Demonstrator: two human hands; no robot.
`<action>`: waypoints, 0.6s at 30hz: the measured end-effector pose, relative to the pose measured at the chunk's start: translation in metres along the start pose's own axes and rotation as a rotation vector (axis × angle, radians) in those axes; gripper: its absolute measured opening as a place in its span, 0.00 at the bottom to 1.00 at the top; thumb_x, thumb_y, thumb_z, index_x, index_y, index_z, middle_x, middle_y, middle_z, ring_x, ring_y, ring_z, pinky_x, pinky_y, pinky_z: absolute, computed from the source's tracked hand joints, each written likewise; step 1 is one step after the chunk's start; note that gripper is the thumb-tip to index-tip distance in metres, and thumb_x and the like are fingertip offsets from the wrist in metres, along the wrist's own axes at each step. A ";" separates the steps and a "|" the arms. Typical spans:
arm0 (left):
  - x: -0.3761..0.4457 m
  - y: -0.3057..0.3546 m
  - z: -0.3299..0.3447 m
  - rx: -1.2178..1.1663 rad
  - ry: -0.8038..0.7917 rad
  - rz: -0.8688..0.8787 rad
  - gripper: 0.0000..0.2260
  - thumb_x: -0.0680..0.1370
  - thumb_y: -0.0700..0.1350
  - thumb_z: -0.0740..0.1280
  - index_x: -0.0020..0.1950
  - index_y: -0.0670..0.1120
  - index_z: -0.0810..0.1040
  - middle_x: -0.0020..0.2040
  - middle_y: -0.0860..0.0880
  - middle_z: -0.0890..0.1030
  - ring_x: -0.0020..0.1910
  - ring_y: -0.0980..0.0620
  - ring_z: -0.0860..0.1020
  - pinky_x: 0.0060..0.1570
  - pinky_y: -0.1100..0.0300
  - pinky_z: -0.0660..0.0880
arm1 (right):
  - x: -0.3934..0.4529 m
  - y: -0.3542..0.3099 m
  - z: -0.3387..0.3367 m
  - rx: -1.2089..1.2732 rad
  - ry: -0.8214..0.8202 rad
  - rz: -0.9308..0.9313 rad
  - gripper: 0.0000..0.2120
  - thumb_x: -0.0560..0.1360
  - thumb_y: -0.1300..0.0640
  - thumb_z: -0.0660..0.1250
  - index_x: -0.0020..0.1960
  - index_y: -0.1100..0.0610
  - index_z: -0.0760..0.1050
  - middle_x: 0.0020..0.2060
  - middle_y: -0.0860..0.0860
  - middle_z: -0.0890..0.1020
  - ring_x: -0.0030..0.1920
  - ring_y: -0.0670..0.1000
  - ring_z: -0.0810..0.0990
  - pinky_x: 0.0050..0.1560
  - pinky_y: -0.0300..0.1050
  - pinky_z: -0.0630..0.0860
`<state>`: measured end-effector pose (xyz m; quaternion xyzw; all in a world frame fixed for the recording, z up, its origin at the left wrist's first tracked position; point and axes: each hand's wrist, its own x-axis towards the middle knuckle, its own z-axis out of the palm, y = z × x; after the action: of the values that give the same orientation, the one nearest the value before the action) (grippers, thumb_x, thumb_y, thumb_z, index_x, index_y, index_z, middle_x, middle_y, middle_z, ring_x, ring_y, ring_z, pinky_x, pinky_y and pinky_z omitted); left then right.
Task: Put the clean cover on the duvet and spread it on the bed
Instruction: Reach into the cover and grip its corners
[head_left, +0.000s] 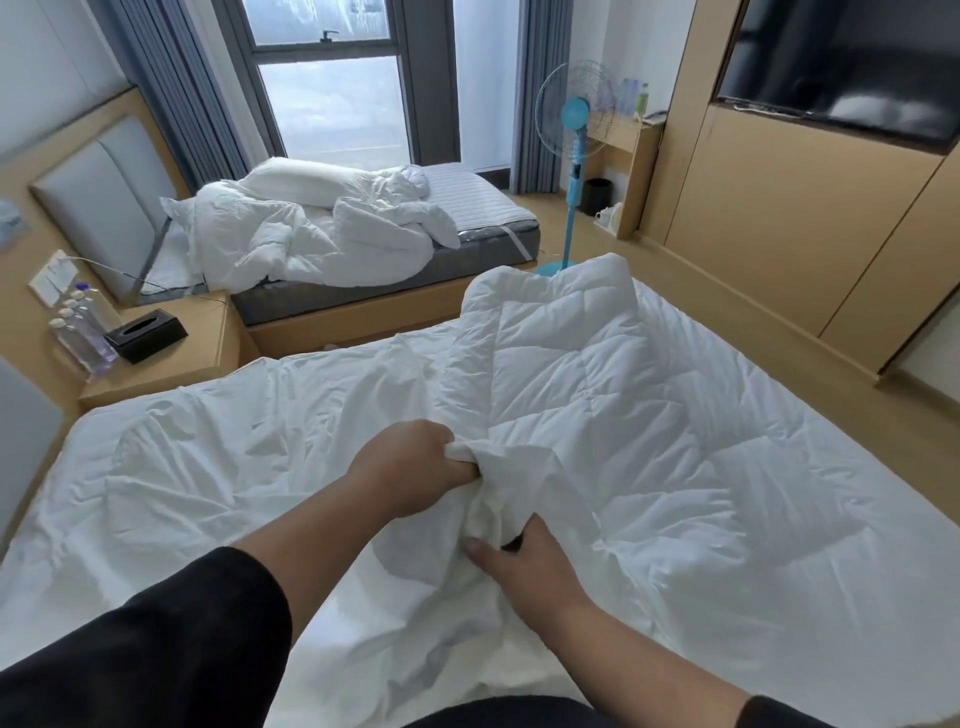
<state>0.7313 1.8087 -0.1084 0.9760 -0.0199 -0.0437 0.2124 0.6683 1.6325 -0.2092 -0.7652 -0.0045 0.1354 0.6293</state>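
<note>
On the near bed (47, 499) the white cover (218, 467) lay crumpled across the left and middle, with the quilted duvet (649, 415) spread over its right side and its far end folded up into a hump. At the middle, the left hand (415, 467) was fisted tightly around a bunched fold of cloth (whether cover or duvet edge could not be told). Just below it, the right hand (524, 561) had its fingers tucked into the same bunch, thumb lying on top. Beyond stood a second bed (483, 208) heaped with white bedding (311, 234), a blue fan (574, 135) and a nightstand (166, 358).
</note>
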 end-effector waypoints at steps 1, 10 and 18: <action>-0.002 0.000 0.001 -0.010 -0.005 -0.002 0.22 0.70 0.67 0.66 0.31 0.49 0.72 0.31 0.53 0.77 0.34 0.53 0.76 0.31 0.58 0.66 | 0.004 -0.001 0.002 -0.038 0.064 -0.024 0.13 0.74 0.48 0.74 0.56 0.38 0.77 0.49 0.34 0.83 0.50 0.35 0.81 0.48 0.30 0.76; -0.003 -0.030 -0.019 -0.001 0.037 -0.089 0.24 0.68 0.70 0.69 0.34 0.49 0.73 0.35 0.52 0.78 0.36 0.53 0.76 0.32 0.57 0.65 | 0.000 0.015 -0.008 0.179 0.064 -0.030 0.12 0.76 0.39 0.62 0.50 0.44 0.80 0.48 0.46 0.84 0.50 0.46 0.83 0.54 0.45 0.80; -0.011 -0.042 -0.032 0.148 0.021 -0.039 0.26 0.63 0.75 0.69 0.35 0.52 0.74 0.35 0.54 0.78 0.37 0.55 0.75 0.33 0.58 0.68 | 0.025 0.021 -0.085 -0.739 -0.002 -0.196 0.21 0.70 0.28 0.65 0.39 0.44 0.66 0.37 0.43 0.79 0.41 0.48 0.79 0.42 0.47 0.71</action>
<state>0.7241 1.8610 -0.0960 0.9896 -0.0016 -0.0360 0.1389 0.7073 1.5507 -0.2196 -0.9364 -0.1267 0.0644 0.3210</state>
